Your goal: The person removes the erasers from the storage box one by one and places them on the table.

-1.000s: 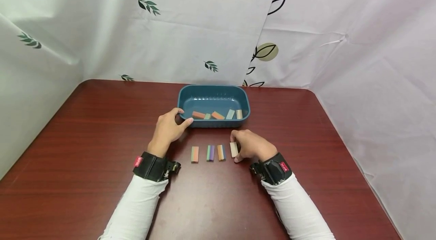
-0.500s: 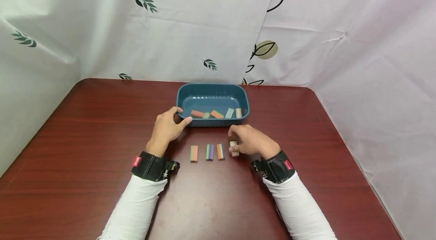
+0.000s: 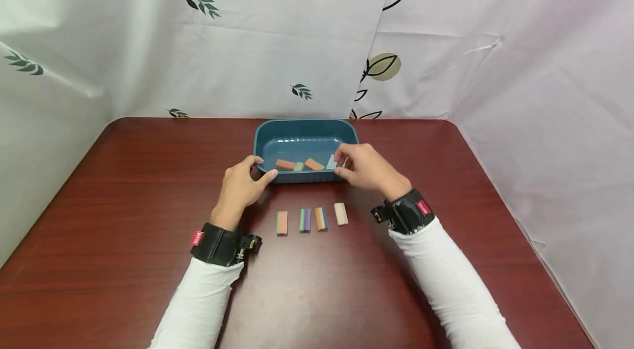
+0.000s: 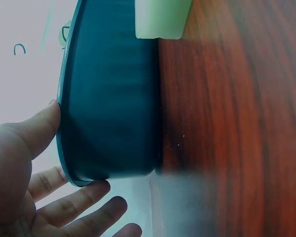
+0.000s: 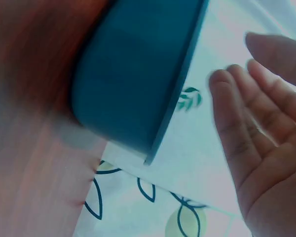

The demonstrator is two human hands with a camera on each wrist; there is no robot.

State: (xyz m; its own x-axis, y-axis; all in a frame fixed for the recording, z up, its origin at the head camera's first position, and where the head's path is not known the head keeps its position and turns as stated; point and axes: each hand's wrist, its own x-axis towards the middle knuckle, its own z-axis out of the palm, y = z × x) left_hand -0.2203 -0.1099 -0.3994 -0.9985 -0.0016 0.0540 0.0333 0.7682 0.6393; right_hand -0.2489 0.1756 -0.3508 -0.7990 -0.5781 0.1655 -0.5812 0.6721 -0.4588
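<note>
Two hands: both at the near rim of the tray; cuffed wrists, white sleeves
Tray (image 3: 262, 140): teal, oblong, on the table just beyond the fingertips of both hands; its outer wall fills the left wrist view (image 4: 108, 98) and the right wrist view (image 5: 133, 74)
Left hand (image 3: 242, 184): at the tray's near left corner; thumb laid along the rim, fingers curving round the corner wall; in the left wrist view the thumb touches the rim and the fingers lie loosely spread beside the wall (image 4: 64, 197); grip light, fingers only partly curled
Right hand (image 3: 364, 167): over the tray's near right corner; fingers (image 5: 237, 133) straight and close together in the right wrist view, palm bare; whether the fingertips touch a block inside, cannot tell
Blocks in tray: orange block (image 3: 285, 164), small green block (image 3: 298, 167) and second orange block (image 3: 314, 164) lie between the two thumbs along the near wall; pale green block (image 3: 331, 162) just beside the right fingertips
Row on table: four blocks side by side, nearer the person than both hands and between the wrists; orange-green block (image 3: 282, 223), green-purple block (image 3: 305, 220), orange-blue block (image 3: 321, 219), cream block (image 3: 340, 214); none touched
Table (image 3: 124, 184): dark red wood grain, rounded far corners
Backdrop (image 3: 247, 35): white cloth with leaf prints, behind the tray
</note>
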